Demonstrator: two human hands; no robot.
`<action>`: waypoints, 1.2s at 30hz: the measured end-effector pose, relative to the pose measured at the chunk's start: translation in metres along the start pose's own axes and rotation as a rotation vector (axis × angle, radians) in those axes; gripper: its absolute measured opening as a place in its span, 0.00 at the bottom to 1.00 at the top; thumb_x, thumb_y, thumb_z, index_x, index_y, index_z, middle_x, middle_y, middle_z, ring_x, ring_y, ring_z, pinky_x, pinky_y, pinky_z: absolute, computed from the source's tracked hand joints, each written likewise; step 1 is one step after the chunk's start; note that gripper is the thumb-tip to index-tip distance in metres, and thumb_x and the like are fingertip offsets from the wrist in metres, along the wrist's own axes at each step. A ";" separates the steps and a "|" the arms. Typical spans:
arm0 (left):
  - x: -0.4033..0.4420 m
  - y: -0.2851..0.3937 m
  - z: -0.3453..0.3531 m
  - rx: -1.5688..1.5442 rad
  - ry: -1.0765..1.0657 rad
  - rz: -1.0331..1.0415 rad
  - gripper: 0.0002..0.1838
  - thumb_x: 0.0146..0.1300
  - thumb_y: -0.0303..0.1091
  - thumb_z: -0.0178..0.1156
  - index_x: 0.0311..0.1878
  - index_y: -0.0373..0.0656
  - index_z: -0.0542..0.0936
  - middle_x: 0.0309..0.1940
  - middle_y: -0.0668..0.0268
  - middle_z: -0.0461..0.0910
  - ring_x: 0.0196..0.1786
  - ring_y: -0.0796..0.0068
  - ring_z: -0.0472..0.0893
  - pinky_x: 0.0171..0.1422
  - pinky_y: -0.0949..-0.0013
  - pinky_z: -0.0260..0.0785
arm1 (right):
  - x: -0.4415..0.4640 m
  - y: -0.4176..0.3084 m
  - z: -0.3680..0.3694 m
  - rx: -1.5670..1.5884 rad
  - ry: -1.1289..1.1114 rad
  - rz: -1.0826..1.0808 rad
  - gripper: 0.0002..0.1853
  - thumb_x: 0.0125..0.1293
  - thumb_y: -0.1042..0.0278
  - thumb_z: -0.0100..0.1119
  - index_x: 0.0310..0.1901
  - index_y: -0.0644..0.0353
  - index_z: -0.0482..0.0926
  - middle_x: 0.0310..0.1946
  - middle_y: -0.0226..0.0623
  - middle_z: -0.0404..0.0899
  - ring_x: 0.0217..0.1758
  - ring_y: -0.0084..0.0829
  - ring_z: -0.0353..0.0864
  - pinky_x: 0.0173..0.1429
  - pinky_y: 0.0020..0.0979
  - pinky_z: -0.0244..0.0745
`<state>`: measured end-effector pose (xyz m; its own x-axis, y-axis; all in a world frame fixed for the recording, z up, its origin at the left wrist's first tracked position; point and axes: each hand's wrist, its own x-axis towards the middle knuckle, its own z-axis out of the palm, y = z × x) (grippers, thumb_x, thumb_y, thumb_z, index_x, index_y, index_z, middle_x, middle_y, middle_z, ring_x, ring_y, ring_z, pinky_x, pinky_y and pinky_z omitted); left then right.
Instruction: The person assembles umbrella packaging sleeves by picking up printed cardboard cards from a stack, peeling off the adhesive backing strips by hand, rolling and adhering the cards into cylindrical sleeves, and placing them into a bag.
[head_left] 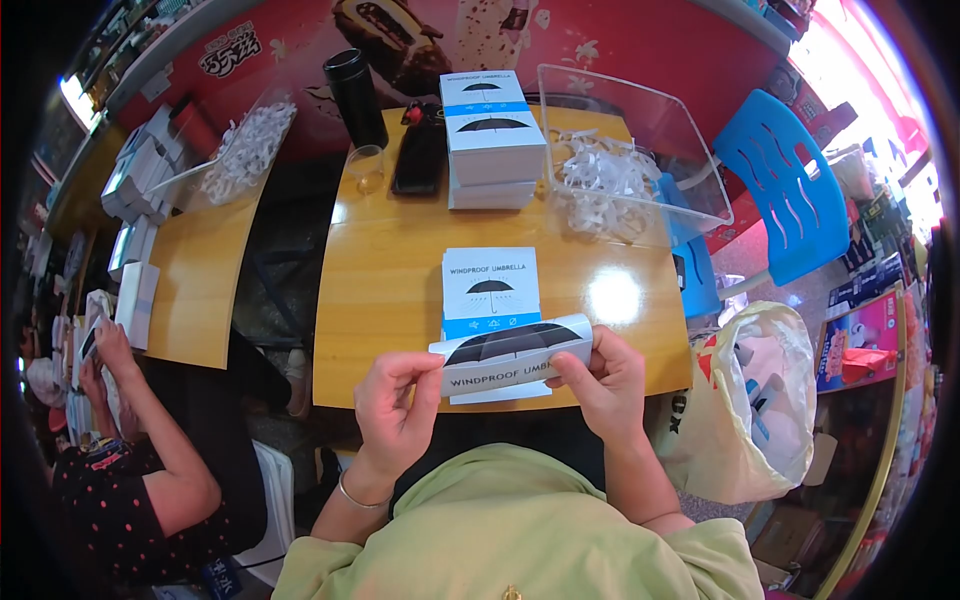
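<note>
My left hand (398, 408) pinches the left end of a curled printed card sheet (505, 372) marked "WINDPROOF UMBRELLA". On its right end, my right hand (612, 388) has thumb and fingers closed. The sheet is bent lengthwise, with a black umbrella picture along its top. Below and behind it, a pile of matching white and blue printed sheets (490, 265) lies near the table's front edge, partly hidden by the held sheet.
A taller stack of printed pieces (495, 165) stands farther back on the wooden table (385, 290), beside a black bottle (356, 98), a clear cup (366, 170) and a clear bin (640, 190) with paper strips. A bag (745, 400) stands right; another person (150, 470) sits left.
</note>
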<state>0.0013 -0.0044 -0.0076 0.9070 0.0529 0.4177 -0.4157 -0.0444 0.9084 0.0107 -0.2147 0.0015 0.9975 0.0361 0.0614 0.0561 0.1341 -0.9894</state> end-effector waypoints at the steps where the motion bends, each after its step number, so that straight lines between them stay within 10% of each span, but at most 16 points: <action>1: 0.000 -0.001 0.000 0.001 0.002 0.010 0.07 0.62 0.16 0.55 0.43 0.33 0.74 0.30 0.66 0.77 0.29 0.87 0.73 0.32 0.84 0.65 | 0.000 0.000 0.000 -0.017 0.004 0.002 0.07 0.64 0.73 0.60 0.39 0.67 0.76 0.32 0.33 0.81 0.34 0.19 0.80 0.39 0.22 0.78; 14: 0.003 -0.014 0.009 0.178 0.068 0.293 0.09 0.57 0.16 0.59 0.40 0.37 0.75 0.24 0.64 0.75 0.22 0.80 0.70 0.26 0.79 0.61 | 0.010 0.004 -0.001 -0.380 0.136 -0.252 0.09 0.59 0.75 0.63 0.39 0.68 0.76 0.40 0.34 0.75 0.43 0.23 0.77 0.40 0.26 0.76; 27: -0.007 -0.005 0.027 0.299 -0.013 0.279 0.07 0.60 0.16 0.57 0.41 0.34 0.75 0.32 0.63 0.77 0.31 0.81 0.75 0.35 0.80 0.66 | 0.014 0.014 0.028 -0.255 0.205 -0.355 0.49 0.35 0.69 0.82 0.58 0.61 0.57 0.46 0.32 0.69 0.49 0.26 0.73 0.54 0.29 0.72; 36: -0.010 -0.008 0.025 0.121 0.003 0.128 0.16 0.59 0.19 0.60 0.50 0.37 0.70 0.34 0.66 0.76 0.33 0.85 0.73 0.36 0.82 0.65 | 0.013 0.012 0.017 -0.069 0.218 -0.264 0.23 0.55 0.72 0.70 0.49 0.65 0.68 0.37 0.32 0.76 0.40 0.21 0.76 0.44 0.26 0.73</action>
<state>-0.0026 -0.0296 -0.0197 0.8468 0.0421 0.5302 -0.5168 -0.1711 0.8389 0.0238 -0.1956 -0.0075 0.9336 -0.2042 0.2946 0.3092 0.0428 -0.9500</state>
